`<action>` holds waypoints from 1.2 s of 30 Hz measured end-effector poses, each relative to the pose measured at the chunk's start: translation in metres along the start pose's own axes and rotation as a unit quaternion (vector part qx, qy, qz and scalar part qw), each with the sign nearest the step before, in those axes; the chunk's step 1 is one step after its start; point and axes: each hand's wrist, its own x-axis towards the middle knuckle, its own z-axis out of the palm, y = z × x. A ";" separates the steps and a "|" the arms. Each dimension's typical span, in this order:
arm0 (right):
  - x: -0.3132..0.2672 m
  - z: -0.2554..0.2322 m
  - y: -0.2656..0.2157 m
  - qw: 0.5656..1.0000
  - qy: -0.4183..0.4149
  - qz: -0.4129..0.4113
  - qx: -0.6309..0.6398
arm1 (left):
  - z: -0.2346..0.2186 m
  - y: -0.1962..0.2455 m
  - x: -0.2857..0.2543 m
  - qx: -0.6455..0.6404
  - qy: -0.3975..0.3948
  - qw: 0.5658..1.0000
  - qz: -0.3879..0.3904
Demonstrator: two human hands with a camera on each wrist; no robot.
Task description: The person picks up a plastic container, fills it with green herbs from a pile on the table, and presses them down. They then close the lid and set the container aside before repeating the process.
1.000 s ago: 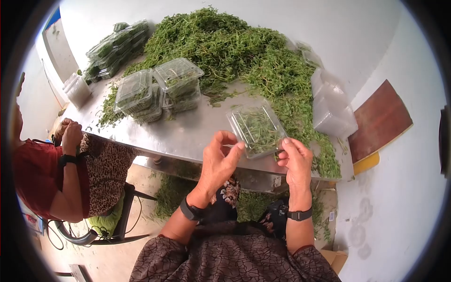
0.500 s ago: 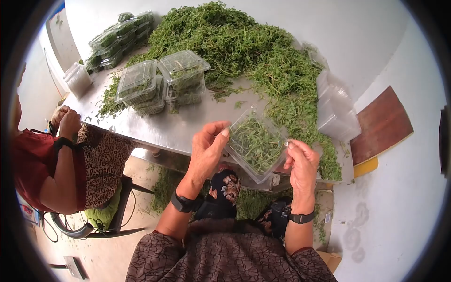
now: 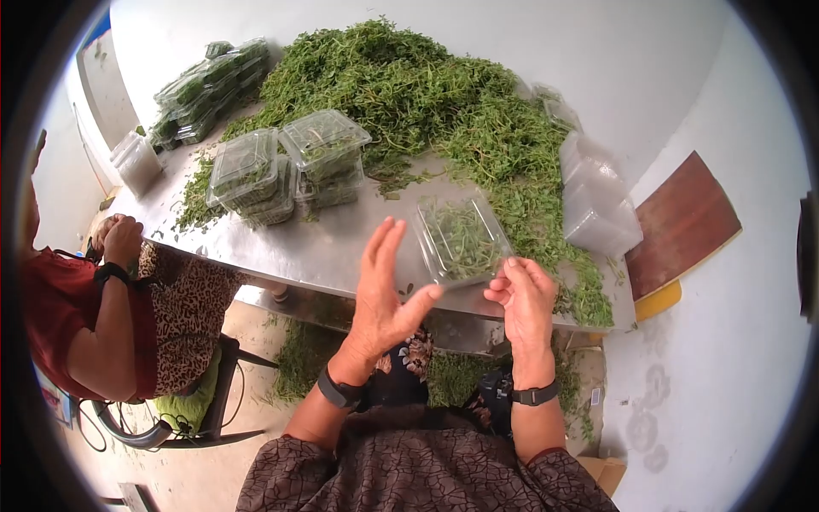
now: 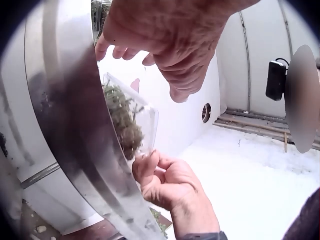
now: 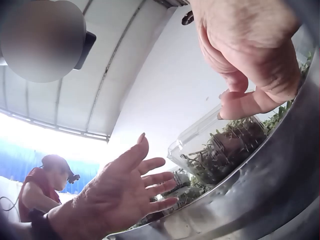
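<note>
A clear plastic clamshell box [image 3: 465,243] of leafy green stems sits at the table's front edge. Its lid lies over the greens. My right hand [image 3: 526,303] pinches the box's near right corner between thumb and fingertips, seen also in the right wrist view, where the box [image 5: 220,150] rests on the metal. Just left of the box, my left hand [image 3: 380,294] is held up with fingers straight and thumb spread, holding nothing; the right wrist view shows its palm facing the box.
A large heap of greens [image 3: 401,85] covers the back of the metal table [image 3: 333,247]. Filled boxes [image 3: 247,171] are stacked left of centre, more at the far left. Nested clear boxes [image 3: 601,205] stand right. Another person [image 3: 94,324] sits at left.
The box, tilted up in both hands half a second ago, is back down at the table edge. My left hand has let go of it and spread; the right hand keeps its corner.
</note>
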 end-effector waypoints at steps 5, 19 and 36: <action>-0.011 0.002 0.001 0.989 -0.117 0.005 -0.091 | 0.012 0.006 0.001 0.007 -0.042 0.998 0.044; -0.015 -0.001 -0.003 0.978 -0.152 -0.005 -0.142 | 0.019 -0.007 0.013 0.017 0.000 0.998 0.061; -0.014 -0.004 -0.005 0.969 -0.183 -0.004 -0.165 | 0.017 -0.009 0.012 -0.010 0.013 1.000 0.024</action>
